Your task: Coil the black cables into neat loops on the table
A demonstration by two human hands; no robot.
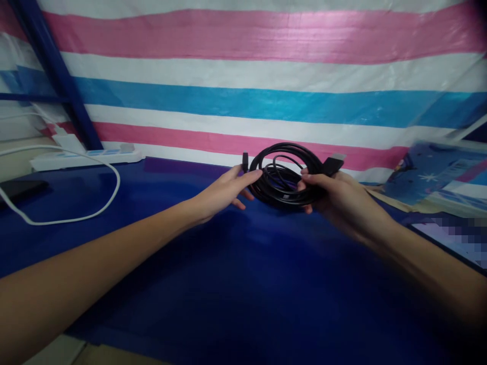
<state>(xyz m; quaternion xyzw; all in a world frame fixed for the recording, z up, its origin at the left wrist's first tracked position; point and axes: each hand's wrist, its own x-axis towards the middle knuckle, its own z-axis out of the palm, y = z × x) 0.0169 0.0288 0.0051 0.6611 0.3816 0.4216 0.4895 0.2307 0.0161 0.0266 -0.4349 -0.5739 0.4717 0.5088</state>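
A coiled black cable is held up over the blue desk, its loops bundled into a ring. My right hand grips the right side of the coil between thumb and fingers. A flat black plug with a metal end sticks out above that hand. My left hand is at the coil's left edge, its thumb laid against the loops and its fingers curled below. Beside the left fingers stands the other black connector, upright. Part of the right fingers is hidden behind the coil.
On the left, a white power strip with a plugged-in charger lies by the wall; a white cord loops across the blue desk. A dark phone-like object sits far left. At right are a blue patterned packet and a screen.
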